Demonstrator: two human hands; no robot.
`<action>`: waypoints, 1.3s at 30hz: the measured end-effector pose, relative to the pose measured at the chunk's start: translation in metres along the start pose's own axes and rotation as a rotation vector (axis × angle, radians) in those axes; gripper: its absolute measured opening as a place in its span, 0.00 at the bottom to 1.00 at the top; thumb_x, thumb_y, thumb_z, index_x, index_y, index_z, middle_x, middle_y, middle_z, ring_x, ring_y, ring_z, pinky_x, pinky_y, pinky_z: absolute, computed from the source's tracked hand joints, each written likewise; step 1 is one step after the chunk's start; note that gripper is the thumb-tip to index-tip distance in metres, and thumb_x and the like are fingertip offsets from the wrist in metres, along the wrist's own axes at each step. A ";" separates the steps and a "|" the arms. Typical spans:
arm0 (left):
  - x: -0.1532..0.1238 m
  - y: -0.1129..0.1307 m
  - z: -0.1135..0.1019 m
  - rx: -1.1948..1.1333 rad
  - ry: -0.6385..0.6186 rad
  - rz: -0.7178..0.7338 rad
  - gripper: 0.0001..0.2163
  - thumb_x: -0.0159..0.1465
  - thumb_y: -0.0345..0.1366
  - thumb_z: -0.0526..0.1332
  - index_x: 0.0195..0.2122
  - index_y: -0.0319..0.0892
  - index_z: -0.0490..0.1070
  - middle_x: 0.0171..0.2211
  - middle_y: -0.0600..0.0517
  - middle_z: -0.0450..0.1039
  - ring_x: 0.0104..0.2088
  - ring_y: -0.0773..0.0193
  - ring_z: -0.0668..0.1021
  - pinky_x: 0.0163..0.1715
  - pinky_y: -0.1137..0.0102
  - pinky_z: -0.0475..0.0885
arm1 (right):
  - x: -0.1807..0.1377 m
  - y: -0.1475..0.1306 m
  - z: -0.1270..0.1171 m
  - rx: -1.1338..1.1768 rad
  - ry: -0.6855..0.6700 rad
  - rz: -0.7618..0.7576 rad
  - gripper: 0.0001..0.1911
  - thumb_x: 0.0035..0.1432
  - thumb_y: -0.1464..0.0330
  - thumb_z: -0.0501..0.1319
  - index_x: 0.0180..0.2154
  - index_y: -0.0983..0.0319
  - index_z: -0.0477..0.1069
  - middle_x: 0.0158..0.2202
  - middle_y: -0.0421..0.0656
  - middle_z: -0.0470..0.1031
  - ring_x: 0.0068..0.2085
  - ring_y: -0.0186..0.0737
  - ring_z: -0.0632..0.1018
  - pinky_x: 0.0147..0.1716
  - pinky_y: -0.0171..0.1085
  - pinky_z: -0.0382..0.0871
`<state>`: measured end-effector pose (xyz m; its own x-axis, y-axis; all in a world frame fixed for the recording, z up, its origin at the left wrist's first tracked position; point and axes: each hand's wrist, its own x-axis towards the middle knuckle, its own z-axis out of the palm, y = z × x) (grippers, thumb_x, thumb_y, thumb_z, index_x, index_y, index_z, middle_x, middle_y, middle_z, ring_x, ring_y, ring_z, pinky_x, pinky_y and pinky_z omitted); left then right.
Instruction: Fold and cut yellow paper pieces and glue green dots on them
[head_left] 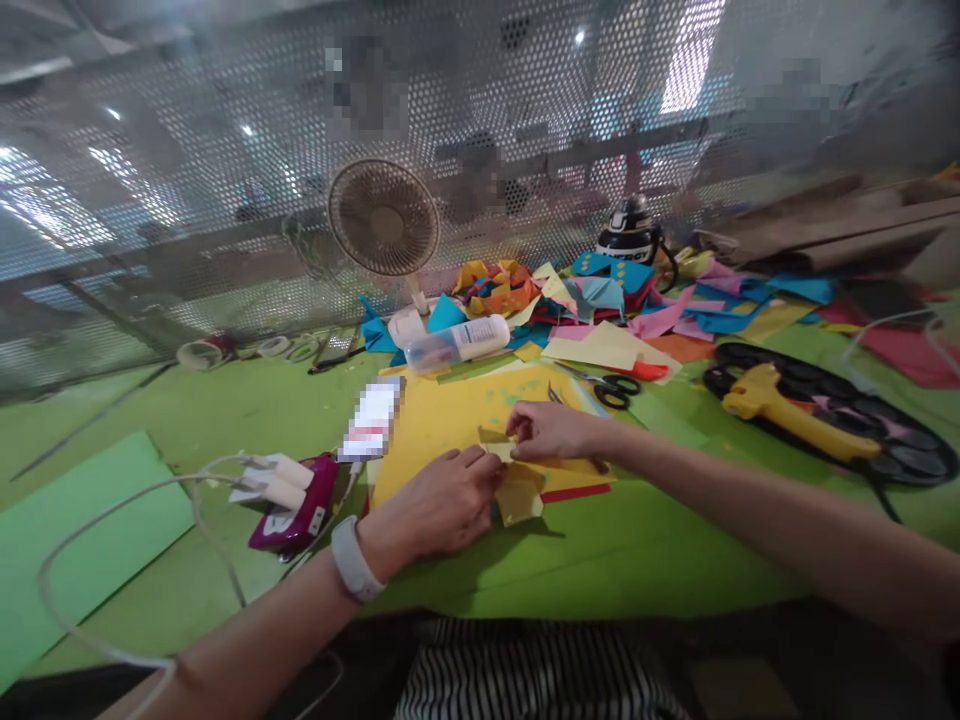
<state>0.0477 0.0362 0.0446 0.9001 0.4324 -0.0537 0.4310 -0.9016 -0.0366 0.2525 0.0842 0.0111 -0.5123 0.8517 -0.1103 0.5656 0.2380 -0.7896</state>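
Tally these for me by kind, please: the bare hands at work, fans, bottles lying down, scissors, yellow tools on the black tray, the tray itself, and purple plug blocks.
Hands: 2 (left hand, right hand)
Fan: 1
Bottle: 1
Scissors: 1
Yellow tool: 1
Black tray: 1
Purple plug block: 1
Total: 8

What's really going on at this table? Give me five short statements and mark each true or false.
1. The left hand and right hand meet at some pale yellow paper. True.
2. The wristband is on the right wrist. False: it is on the left.
3. The yellow-handled tool rests on the black tray. True.
4. The scissors are in the right hand. False: they lie beyond the right forearm.
5. The fan stands before a perforated screen. True.
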 end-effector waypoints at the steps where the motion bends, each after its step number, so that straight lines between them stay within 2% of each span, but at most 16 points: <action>1: -0.001 0.001 -0.001 0.002 -0.008 -0.005 0.09 0.62 0.32 0.50 0.40 0.38 0.66 0.39 0.44 0.67 0.38 0.59 0.70 0.40 0.64 0.66 | 0.000 0.000 0.001 -0.008 0.002 -0.009 0.15 0.44 0.70 0.61 0.38 0.65 0.66 0.32 0.42 0.72 0.31 0.35 0.72 0.27 0.32 0.63; 4: -0.004 0.003 -0.004 -0.020 -0.008 -0.020 0.11 0.62 0.35 0.51 0.42 0.38 0.67 0.41 0.44 0.68 0.40 0.59 0.70 0.41 0.64 0.66 | 0.000 0.001 0.002 -0.019 -0.014 -0.031 0.14 0.45 0.70 0.61 0.38 0.64 0.66 0.31 0.41 0.72 0.31 0.35 0.72 0.28 0.32 0.63; 6: -0.005 0.003 -0.007 -0.068 0.058 -0.099 0.12 0.62 0.37 0.50 0.42 0.40 0.68 0.41 0.45 0.68 0.40 0.60 0.71 0.40 0.65 0.66 | 0.000 0.002 0.002 -0.020 -0.025 -0.037 0.15 0.45 0.71 0.61 0.39 0.64 0.66 0.31 0.41 0.72 0.30 0.35 0.72 0.27 0.31 0.62; 8: -0.003 0.002 -0.009 -0.122 0.170 -0.312 0.13 0.63 0.40 0.49 0.37 0.40 0.70 0.36 0.47 0.70 0.36 0.61 0.72 0.35 0.67 0.66 | 0.001 0.003 0.002 -0.022 -0.028 -0.036 0.16 0.45 0.72 0.61 0.39 0.64 0.66 0.31 0.41 0.72 0.30 0.35 0.72 0.26 0.31 0.62; 10: 0.003 -0.002 -0.008 -0.226 0.192 -0.585 0.18 0.62 0.45 0.48 0.26 0.40 0.70 0.25 0.49 0.69 0.27 0.63 0.71 0.27 0.70 0.64 | 0.002 0.003 0.003 -0.025 -0.026 -0.036 0.16 0.45 0.72 0.61 0.40 0.64 0.66 0.31 0.41 0.73 0.30 0.34 0.72 0.26 0.30 0.62; 11: 0.008 -0.004 -0.007 -0.323 0.124 -0.685 0.21 0.61 0.48 0.48 0.21 0.40 0.68 0.19 0.51 0.67 0.22 0.64 0.70 0.23 0.71 0.62 | 0.001 0.003 0.003 -0.027 -0.024 -0.035 0.16 0.45 0.72 0.61 0.40 0.64 0.66 0.31 0.41 0.73 0.30 0.34 0.72 0.26 0.30 0.62; 13: 0.016 -0.010 -0.004 -0.615 -0.071 -0.789 0.23 0.57 0.54 0.51 0.17 0.39 0.66 0.13 0.53 0.64 0.16 0.66 0.68 0.18 0.72 0.60 | 0.001 0.003 0.003 -0.034 -0.016 -0.036 0.16 0.45 0.71 0.61 0.40 0.64 0.66 0.32 0.41 0.73 0.31 0.35 0.73 0.26 0.30 0.62; 15: 0.024 -0.016 -0.001 -0.854 -0.172 -0.810 0.24 0.53 0.57 0.54 0.16 0.39 0.66 0.12 0.53 0.63 0.14 0.68 0.67 0.16 0.73 0.60 | 0.000 0.002 0.002 -0.043 -0.009 -0.039 0.16 0.46 0.72 0.60 0.40 0.64 0.66 0.32 0.42 0.73 0.31 0.35 0.73 0.26 0.30 0.62; 17: 0.028 -0.021 0.002 -0.972 -0.200 -0.813 0.24 0.50 0.58 0.57 0.16 0.38 0.67 0.11 0.54 0.62 0.13 0.70 0.65 0.15 0.74 0.58 | -0.001 0.001 0.002 -0.050 -0.008 -0.046 0.16 0.46 0.72 0.60 0.40 0.64 0.66 0.32 0.42 0.73 0.31 0.35 0.73 0.27 0.31 0.62; 23: 0.031 -0.030 0.007 -1.070 -0.305 -0.853 0.24 0.45 0.57 0.61 0.15 0.38 0.69 0.09 0.57 0.58 0.12 0.73 0.59 0.14 0.73 0.52 | 0.001 0.003 0.003 -0.053 -0.013 -0.054 0.16 0.46 0.70 0.61 0.40 0.64 0.66 0.32 0.41 0.74 0.31 0.36 0.73 0.27 0.31 0.62; 30: 0.029 -0.035 0.005 -1.204 -0.408 -0.899 0.21 0.42 0.54 0.65 0.18 0.38 0.72 0.08 0.59 0.53 0.11 0.74 0.53 0.15 0.71 0.44 | 0.000 0.003 0.003 -0.048 -0.007 -0.056 0.16 0.45 0.72 0.60 0.40 0.63 0.66 0.32 0.41 0.74 0.31 0.36 0.73 0.27 0.31 0.61; 39: 0.023 -0.035 0.001 -1.290 -0.501 -0.939 0.20 0.45 0.53 0.65 0.18 0.38 0.73 0.08 0.59 0.51 0.11 0.74 0.52 0.15 0.71 0.41 | 0.000 0.004 0.003 -0.054 -0.005 -0.069 0.17 0.46 0.71 0.60 0.41 0.63 0.66 0.32 0.41 0.74 0.31 0.36 0.73 0.27 0.31 0.62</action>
<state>0.0532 0.0771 0.0438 0.3175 0.5215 -0.7920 0.7679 0.3485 0.5374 0.2530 0.0835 0.0057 -0.5550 0.8297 -0.0598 0.5625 0.3214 -0.7618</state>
